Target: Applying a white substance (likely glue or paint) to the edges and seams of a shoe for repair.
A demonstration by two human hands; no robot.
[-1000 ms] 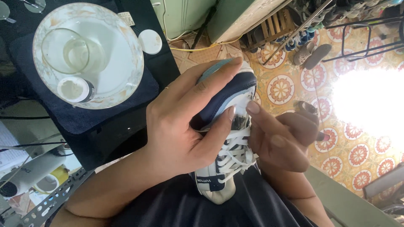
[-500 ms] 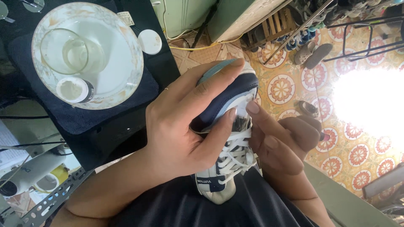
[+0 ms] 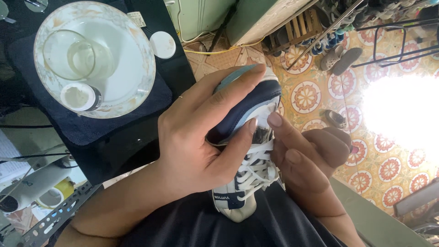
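A navy and white sneaker (image 3: pixel 249 151) stood toe-up on the person's lap, its heel against dark shorts (image 3: pixel 206 224). The left hand (image 3: pixel 201 132) wrapped it from the side, its grip clamped on the toe end with the thumb by the laces. The right hand (image 3: pixel 311 155) pressed thumb and forefinger together against the upper near the laces; what they pinched could not be made out. Farther off, on the black worktop (image 3: pixel 141 142), a patterned plate (image 3: pixel 137 50) held a glass (image 3: pixel 75 57) and a small open jar (image 3: pixel 80 97). Beyond lay a patterned tile floor (image 3: pixel 306 96).
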